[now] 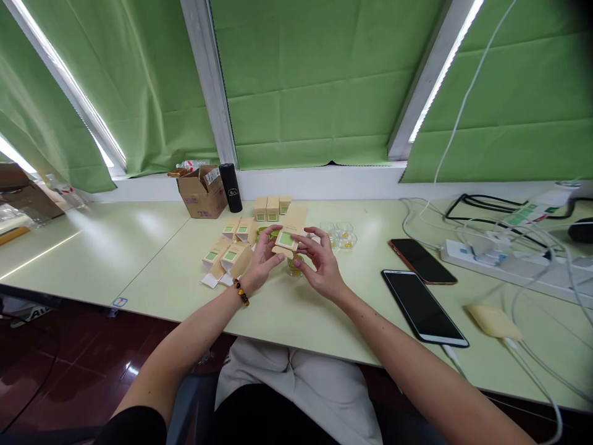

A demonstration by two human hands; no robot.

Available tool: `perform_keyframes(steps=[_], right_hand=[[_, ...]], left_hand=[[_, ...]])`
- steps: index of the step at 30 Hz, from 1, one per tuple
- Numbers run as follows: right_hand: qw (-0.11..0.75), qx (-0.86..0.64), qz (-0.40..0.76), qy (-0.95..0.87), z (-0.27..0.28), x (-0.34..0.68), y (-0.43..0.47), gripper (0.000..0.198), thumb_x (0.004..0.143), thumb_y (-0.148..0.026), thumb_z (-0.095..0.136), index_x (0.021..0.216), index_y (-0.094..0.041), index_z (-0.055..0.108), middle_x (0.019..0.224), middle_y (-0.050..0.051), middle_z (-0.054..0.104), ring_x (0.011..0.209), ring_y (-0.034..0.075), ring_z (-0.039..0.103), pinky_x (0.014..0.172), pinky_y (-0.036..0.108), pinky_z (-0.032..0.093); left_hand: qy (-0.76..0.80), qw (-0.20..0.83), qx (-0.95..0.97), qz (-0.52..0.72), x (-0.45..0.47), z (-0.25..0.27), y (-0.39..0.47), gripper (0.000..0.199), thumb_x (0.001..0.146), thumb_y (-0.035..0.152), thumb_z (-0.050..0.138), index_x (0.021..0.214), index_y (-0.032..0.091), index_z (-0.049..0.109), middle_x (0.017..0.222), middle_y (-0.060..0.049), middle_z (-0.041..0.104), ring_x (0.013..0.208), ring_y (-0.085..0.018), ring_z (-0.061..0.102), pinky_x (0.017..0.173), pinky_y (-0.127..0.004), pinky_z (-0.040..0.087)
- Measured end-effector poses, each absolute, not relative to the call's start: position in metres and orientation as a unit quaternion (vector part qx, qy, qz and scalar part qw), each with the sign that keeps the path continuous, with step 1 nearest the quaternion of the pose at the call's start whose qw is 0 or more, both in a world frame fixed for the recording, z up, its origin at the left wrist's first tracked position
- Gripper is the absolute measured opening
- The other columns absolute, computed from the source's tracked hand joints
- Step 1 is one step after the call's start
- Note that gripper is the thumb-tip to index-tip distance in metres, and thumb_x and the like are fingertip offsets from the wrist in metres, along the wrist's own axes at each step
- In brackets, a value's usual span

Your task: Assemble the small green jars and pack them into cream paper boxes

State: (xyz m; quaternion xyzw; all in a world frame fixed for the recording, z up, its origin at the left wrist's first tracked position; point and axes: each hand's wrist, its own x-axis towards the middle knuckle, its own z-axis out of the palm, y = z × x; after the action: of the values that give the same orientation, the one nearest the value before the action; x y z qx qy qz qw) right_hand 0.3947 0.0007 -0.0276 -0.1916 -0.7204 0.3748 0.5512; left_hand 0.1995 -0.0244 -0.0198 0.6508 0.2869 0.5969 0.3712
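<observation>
Between my hands is a small tan cardboard box (295,219) with a green label on its side and a flap sticking out at the near end. My left hand (260,267), a beaded bracelet at its wrist, grips the box's left side with thumb and fingers. On the other side, the fingers of my right hand (321,264) close on the box's right edge. A small glass jar (295,268) with yellowish-green contents shows just below the box, partly covered by my right fingers; I cannot tell whether they touch it. Several similar boxes (236,257) lie to the left with flaps open.
More tan boxes (273,207) stand at the back. Clear jars (343,235) sit right of my hands. Two phones (422,304), a power strip (500,262) and loose cables occupy the right side. A carton (202,196) and black cylinder (230,188) stand back left.
</observation>
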Motion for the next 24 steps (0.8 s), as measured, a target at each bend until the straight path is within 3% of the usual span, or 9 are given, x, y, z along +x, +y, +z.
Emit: perform_keyframes(steps=[14, 19, 24], right_hand=[[0.557, -0.198, 0.343, -0.730, -0.0302, 0.3922, 0.0011, 0.046, 0.096, -0.044, 0.077, 0.141, -0.036, 0.070, 0.150, 0.010, 0.037, 0.119, 0.025, 0.068, 0.114, 0.054, 0.062], [0.574, -0.206, 0.337, -0.717, -0.0277, 0.3930, 0.0002, 0.042, 0.096, -0.044, 0.078, 0.136, -0.035, 0.073, 0.147, 0.010, 0.039, 0.114, 0.023, 0.070, 0.111, 0.052, 0.064], [0.579, -0.207, 0.322, -0.720, -0.0242, 0.3947, -0.0023, 0.038, 0.097, -0.040, 0.075, 0.134, -0.033, 0.073, 0.146, 0.010, 0.040, 0.118, 0.025, 0.069, 0.109, 0.052, 0.065]], left_hand=[[0.277, 0.370, 0.654, 0.599, 0.2011, -0.0182, -0.0267, 0.065, 0.096, 0.050, 0.074, 0.148, 0.028, 0.042, 0.132, -0.011, 0.063, 0.115, -0.025, 0.067, 0.095, -0.038, 0.057], [0.280, 0.290, 0.682, 0.610, 0.2023, -0.0182, -0.0280, 0.061, 0.096, 0.051, 0.075, 0.146, 0.028, 0.048, 0.156, -0.015, 0.045, 0.123, -0.026, 0.066, 0.105, -0.042, 0.057], [0.293, 0.228, 0.716, 0.591, 0.1973, -0.0212, -0.0264, 0.059, 0.098, 0.054, 0.072, 0.148, 0.030, 0.050, 0.161, -0.015, 0.036, 0.122, -0.026, 0.067, 0.108, -0.047, 0.059]])
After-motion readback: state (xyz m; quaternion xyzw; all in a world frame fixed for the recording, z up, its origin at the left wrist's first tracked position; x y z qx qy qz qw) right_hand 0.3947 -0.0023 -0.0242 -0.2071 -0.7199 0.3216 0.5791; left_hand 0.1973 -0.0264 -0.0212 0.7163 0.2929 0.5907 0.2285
